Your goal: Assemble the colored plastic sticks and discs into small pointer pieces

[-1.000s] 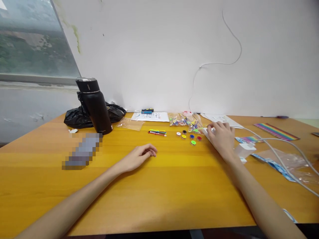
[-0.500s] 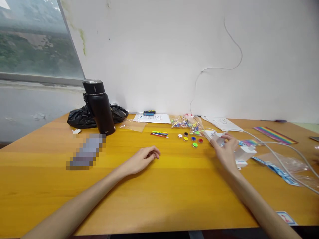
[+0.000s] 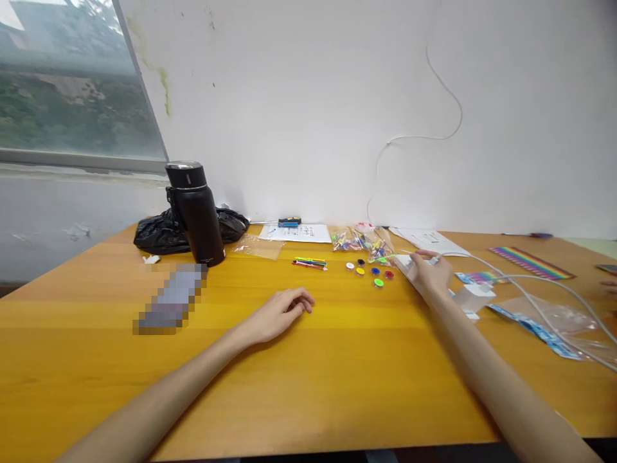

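On the orange wooden table (image 3: 337, 373), right hand (image 3: 430, 273) pinches a small white plastic piece (image 3: 433, 260) between thumb and forefinger, over a flat white packet (image 3: 403, 263) just right of the round coloured discs (image 3: 371, 273); left hand (image 3: 282, 313) lies empty, loosely curled, on the tabletop.

**One head-worn view across the surface**

The camera sits on the person's head at the near edge of the surface (image 3: 337, 386), facing forward and slightly down toward the far edge and the white wall (image 3: 308, 96) behind it. The left hand (image 3: 277, 315) and right hand (image 3: 431, 273) lie at middle distance, with the forearms entering from the bottom corners, close to the lens
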### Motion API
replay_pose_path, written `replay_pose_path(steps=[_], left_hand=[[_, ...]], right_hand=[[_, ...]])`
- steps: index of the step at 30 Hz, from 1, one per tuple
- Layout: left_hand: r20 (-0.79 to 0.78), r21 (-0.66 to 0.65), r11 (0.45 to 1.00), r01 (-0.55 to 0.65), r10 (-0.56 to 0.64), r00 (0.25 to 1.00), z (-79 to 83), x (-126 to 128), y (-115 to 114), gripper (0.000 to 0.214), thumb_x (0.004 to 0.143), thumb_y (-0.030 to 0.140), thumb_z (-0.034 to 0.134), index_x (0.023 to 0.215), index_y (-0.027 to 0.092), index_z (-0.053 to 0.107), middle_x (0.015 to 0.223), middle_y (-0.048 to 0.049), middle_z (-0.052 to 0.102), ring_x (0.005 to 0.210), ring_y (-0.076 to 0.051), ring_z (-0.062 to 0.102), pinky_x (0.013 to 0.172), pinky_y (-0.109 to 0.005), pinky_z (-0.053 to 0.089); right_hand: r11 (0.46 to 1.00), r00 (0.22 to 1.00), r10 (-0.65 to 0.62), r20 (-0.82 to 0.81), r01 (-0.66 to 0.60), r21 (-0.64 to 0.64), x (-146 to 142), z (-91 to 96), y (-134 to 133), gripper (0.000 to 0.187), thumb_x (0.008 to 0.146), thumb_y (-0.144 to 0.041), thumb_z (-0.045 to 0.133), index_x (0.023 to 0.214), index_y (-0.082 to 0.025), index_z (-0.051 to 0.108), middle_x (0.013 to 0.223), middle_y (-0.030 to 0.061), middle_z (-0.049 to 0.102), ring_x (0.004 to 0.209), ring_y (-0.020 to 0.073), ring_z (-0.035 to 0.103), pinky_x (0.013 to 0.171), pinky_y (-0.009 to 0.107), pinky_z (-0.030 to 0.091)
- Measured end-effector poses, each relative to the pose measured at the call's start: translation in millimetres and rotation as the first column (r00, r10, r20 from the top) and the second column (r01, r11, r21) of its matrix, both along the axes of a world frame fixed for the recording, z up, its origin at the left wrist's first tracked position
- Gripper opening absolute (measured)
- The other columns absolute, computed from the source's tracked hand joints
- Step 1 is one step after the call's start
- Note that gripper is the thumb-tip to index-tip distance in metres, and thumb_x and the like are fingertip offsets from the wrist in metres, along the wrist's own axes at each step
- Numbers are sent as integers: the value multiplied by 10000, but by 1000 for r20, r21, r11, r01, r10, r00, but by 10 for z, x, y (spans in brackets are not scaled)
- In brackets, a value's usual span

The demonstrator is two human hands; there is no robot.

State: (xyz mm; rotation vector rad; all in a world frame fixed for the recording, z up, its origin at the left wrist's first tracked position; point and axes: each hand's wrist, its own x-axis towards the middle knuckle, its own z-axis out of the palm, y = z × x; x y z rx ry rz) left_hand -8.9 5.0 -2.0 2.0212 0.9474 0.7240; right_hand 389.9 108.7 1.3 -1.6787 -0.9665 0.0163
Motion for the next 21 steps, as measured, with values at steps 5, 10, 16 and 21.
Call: replay_pose_path(steps=[5,10,16,21], left_hand=[[-2,-6,1000,-5,5,1000,-8,-6,5,267,1009,311,411,1123,220,634,1104,-43,704,1033,-189,624,929,-316,445],[-10,-6,1000,-10,10,1000,-13,-11,3,260,1009,308,416,1128,228,633,1113,-38,701,1041,-187,620,933,-312,443],[-10,-6,1000,-7,7,1000,-1,-16,5,260,1006,300,418,1127,222,635,1098,-41,705,1028,-186,626,925,-306,451],[0,-17,1000,-10,10,1000,-25,-7,22,271,1005,316,418,1128,212,635,1098,-56,709,1024,-191,632,927,-314,459]], right_hand=[[994,994,-106,-23,106,-3,26,-64,67,281,650,-356,655,871,-195,723,743,47,636,737,258,568,764,409,461],[996,997,-83,2,83,-19,73,-53,65,278,669,-341,643,887,-182,712,778,52,655,741,230,565,718,337,438],[995,995,-97,8,97,-33,116,-9,71,300,661,-335,645,898,-164,712,767,35,642,704,200,541,683,313,398],[995,995,-100,4,101,-28,128,-28,72,265,669,-324,656,881,-175,711,738,31,627,705,205,548,694,326,389]])
